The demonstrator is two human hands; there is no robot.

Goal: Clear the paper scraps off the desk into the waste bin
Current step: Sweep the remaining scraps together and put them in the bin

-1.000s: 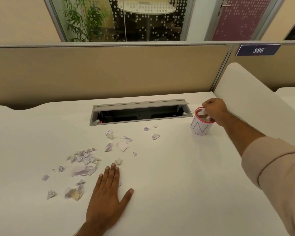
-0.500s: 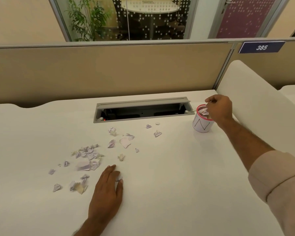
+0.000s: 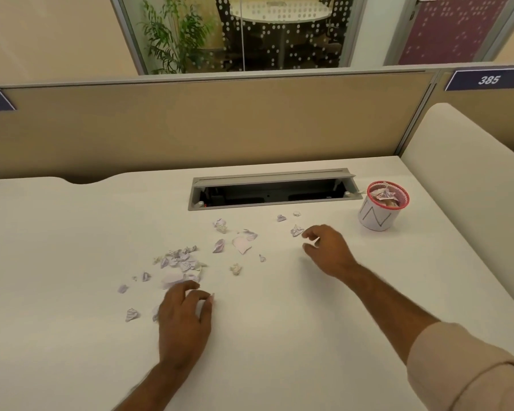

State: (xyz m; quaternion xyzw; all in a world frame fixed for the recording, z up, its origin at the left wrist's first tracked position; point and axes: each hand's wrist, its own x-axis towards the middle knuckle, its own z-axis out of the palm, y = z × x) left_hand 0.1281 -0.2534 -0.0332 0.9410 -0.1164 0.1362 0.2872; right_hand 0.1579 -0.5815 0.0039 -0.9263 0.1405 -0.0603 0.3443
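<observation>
The paper scraps lie scattered over the white table, thickest left of centre, with a thinner trail running right toward the waste bin. The bin stands at the far right, just beside the open cable tray, and already holds some crumpled paper (so part of the job looks done).

The right hand hovers low near a small crumpled scrap, thumb and fingers spread apart and holding nothing; it seems placed to pinch that piece, the one closest to the bin. The left hand rests on the table at the near edge of the main cluster, fingers curled down, probably gathering scraps; whether it actually grips one I cannot tell, since the fingers hide what is under them. Most scraps remain to be cleared.
</observation>
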